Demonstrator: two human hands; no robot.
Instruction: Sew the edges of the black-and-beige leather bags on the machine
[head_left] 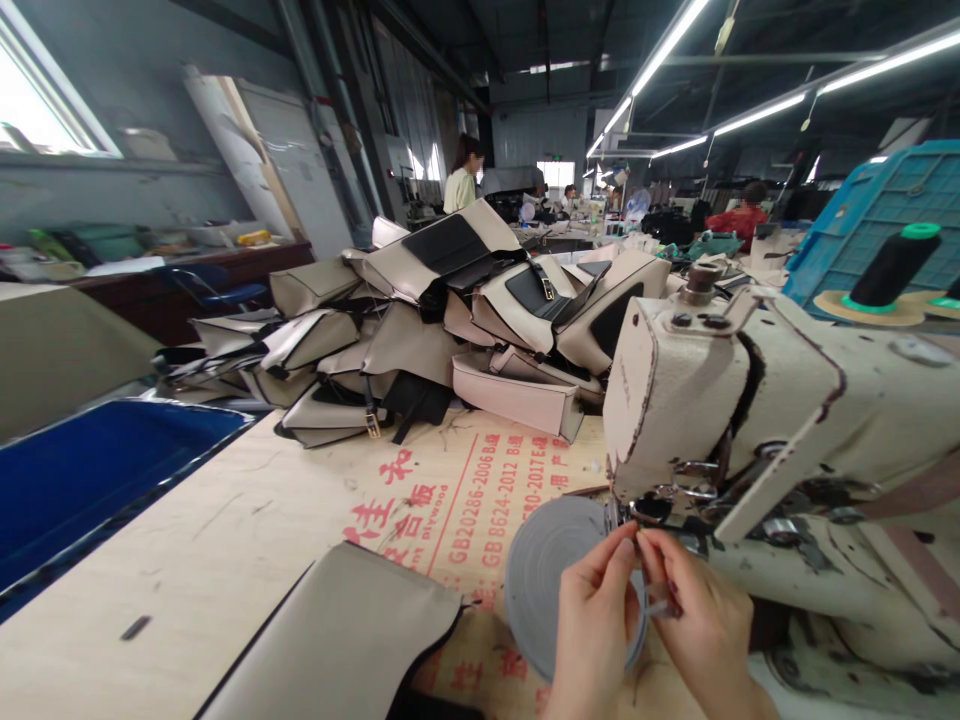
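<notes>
Both hands are close together just below the needle area of a cream-coloured sewing machine [667, 390]. My left hand [596, 610] is closed in a pinch, thumb against forefinger, in front of a flat grey coil of strip [551, 575]. Beside it, my right hand [697, 610] is also closed, its fingertips nearly touching the left ones. A small greyish piece [661, 603] shows at the right palm, too blurred to name. What the fingertips pinch is too small to make out. Nearer to me lies a beige bag piece [345, 630] with dark edging.
A heap of beige and black bags [420, 330] lies across the far side of the plywood table [225, 520]. At left is a blue bin [97, 470]. A black thread cone [892, 270] and a blue crate [885, 200] stand behind the machine. Other people [461, 180] are farther back.
</notes>
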